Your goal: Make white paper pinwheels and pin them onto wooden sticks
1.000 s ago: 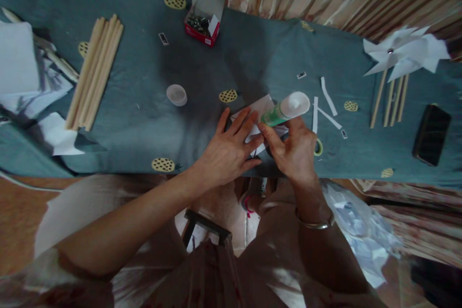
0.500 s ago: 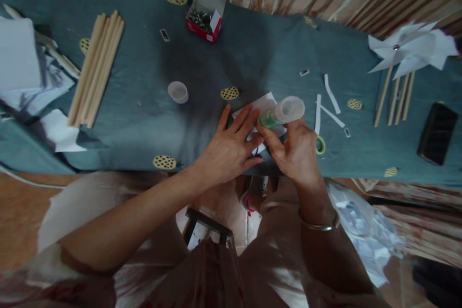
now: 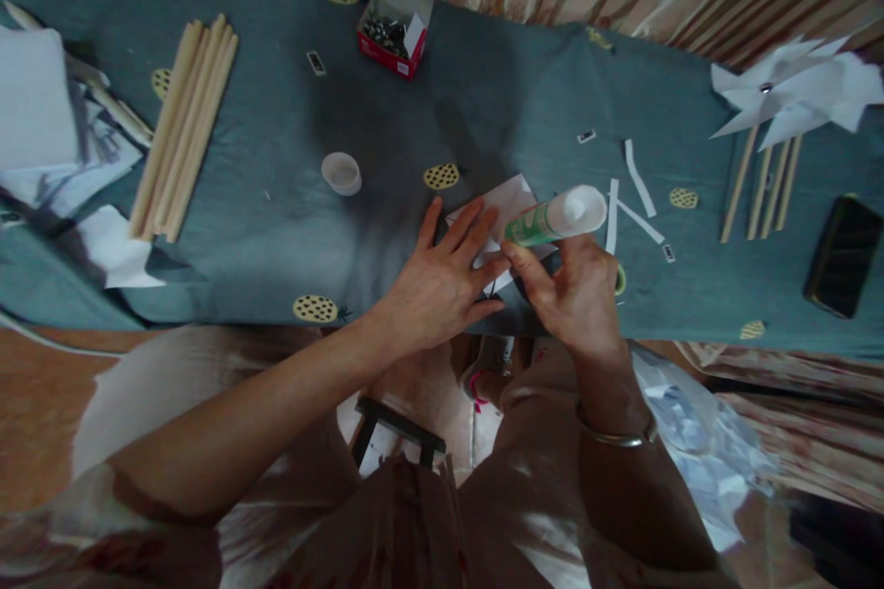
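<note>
A white piece of paper (image 3: 509, 198) lies near the table's front edge. My left hand (image 3: 442, 281) rests flat on its left side, fingers spread. In my right hand (image 3: 570, 290) is a white and green glue stick (image 3: 542, 223), tilted over the paper with its white end up and to the right. The fingers wrap round its lower part, so its tip is hidden. Whether that tip touches the paper I cannot tell.
Wooden sticks (image 3: 185, 129) and paper sheets (image 3: 38, 106) lie left. A small white cup (image 3: 342, 175) and a red box of metal fasteners (image 3: 391, 51) stand farther back. Right are paper strips (image 3: 636, 177), paper pinwheels (image 3: 780, 97) and a black phone (image 3: 843, 256).
My right hand has moved a little to the right with the glue stick, which leans over more. The left hand stays in place on the paper.
</note>
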Available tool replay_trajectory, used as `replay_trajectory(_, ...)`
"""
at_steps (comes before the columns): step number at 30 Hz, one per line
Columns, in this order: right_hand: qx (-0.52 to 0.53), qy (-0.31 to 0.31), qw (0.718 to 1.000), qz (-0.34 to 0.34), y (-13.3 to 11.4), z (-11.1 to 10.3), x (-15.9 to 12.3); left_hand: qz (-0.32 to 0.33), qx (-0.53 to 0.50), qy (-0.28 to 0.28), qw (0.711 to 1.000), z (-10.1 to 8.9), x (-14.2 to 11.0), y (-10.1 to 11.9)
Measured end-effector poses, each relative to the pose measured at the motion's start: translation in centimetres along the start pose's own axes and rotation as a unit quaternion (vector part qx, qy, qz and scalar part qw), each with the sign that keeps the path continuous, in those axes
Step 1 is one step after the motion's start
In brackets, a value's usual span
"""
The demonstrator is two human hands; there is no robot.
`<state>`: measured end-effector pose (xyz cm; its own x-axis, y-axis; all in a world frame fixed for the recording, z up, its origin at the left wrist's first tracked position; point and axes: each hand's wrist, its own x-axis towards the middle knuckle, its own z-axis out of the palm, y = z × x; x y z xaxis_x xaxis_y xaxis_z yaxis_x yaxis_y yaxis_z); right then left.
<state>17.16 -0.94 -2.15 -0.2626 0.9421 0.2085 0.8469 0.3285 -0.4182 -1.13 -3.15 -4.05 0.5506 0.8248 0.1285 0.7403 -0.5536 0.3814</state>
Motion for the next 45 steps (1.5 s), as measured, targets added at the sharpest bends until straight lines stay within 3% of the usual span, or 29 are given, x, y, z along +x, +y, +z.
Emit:
replay_trajectory(19,0.016,0.036,0.999,0.001,0.5,0.9,0.6,0.006,0.015,0.003,1.0,0.1,-0.1,0.0)
replay_trajectory(45,0.041,0.006,0.999,-0.004,0.3,0.1,0.5,0.006,0.026,0.001,1.0,0.1,-0.1,-0.1)
